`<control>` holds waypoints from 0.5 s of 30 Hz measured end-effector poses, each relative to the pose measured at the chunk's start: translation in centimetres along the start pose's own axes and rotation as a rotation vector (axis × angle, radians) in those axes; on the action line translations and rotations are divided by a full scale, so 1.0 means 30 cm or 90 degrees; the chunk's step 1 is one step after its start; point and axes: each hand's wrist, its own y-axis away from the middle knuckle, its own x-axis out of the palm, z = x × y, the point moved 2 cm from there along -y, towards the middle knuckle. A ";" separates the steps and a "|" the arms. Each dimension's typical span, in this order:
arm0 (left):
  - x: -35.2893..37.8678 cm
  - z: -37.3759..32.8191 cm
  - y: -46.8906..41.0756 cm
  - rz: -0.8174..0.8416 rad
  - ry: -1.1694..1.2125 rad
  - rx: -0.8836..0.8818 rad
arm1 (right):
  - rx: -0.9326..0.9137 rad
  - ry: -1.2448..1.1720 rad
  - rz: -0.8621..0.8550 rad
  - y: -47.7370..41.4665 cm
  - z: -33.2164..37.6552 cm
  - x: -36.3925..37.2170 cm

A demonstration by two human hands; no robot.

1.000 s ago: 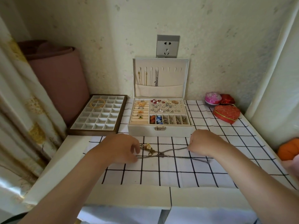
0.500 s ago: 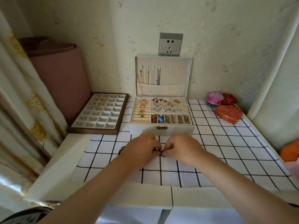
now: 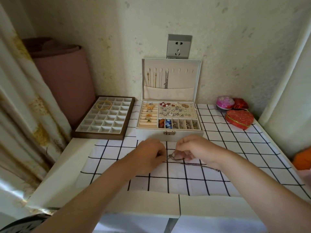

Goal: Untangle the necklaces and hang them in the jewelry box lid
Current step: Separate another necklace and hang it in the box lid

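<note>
A dark tangled necklace chain (image 3: 175, 157) lies on the white checked cloth in front of the jewelry box (image 3: 169, 121). My left hand (image 3: 148, 153) pinches one part of the tangle at its left. My right hand (image 3: 193, 148) pinches the chain just right of the knot, and a strand trails right along the cloth under my wrist. The open box lid (image 3: 185, 78) stands upright against the wall, with several necklaces hanging from hooks on its left half above a fabric pocket.
A brown compartment tray (image 3: 104, 118) with a gold bangle sits left of the box. A red heart tin (image 3: 239, 119), a pink round box (image 3: 224, 102) and a small red box stand at the right rear. Curtain at the left, an orange object at the right edge.
My hands came together from a wide spread and now sit slightly apart again. The chain, stretched out a second ago, is bunched between my fingers.
</note>
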 end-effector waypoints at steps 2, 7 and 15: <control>-0.014 -0.009 0.013 -0.010 0.178 -0.055 | 0.004 -0.089 -0.004 0.000 0.007 -0.001; -0.056 -0.040 0.029 -0.022 0.634 -0.135 | 0.006 -0.328 0.027 0.006 0.028 0.001; -0.095 -0.003 0.034 -0.059 0.310 -0.114 | -0.013 0.067 -0.006 0.018 0.015 -0.040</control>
